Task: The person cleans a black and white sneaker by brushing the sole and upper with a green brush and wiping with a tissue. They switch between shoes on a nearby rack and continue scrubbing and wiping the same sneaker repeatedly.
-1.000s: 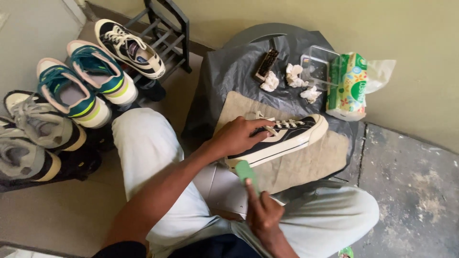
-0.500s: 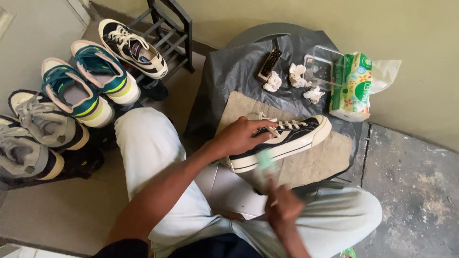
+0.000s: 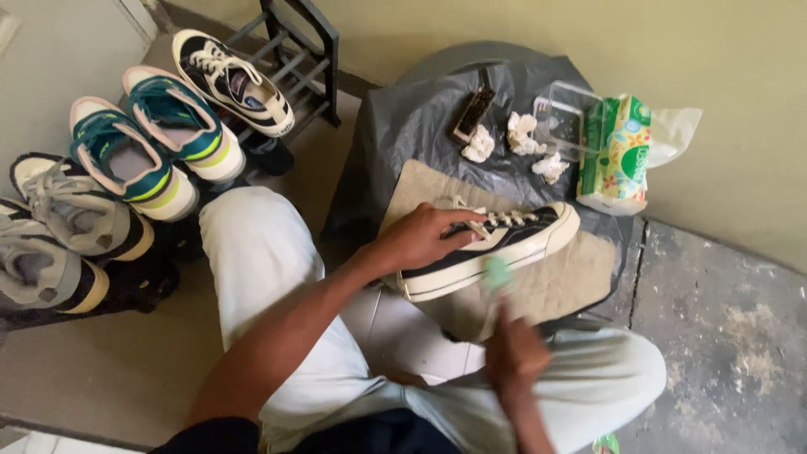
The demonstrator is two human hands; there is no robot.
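A black canvas sneaker [image 3: 513, 240] with white laces and a cream sole lies on a tan cloth [image 3: 563, 282] in front of my knees. My left hand [image 3: 420, 238] grips its heel end from above. My right hand [image 3: 514, 357] is closed around the handle of a small green brush [image 3: 496, 273], blurred by motion, whose head touches the sneaker's sole on the near side.
A grey plastic sheet [image 3: 412, 126] covers the round surface under the cloth. On it lie crumpled white tissues [image 3: 523, 134], a dark brush [image 3: 473, 113], a clear plastic box [image 3: 565, 118] and a green tissue pack [image 3: 620, 155]. Several shoes [image 3: 160, 139] sit at left beside a black rack [image 3: 294, 63].
My right hand has carried the green brush up and to the right, from near my lap to the sneaker's sole. My left hand has stayed on the sneaker.
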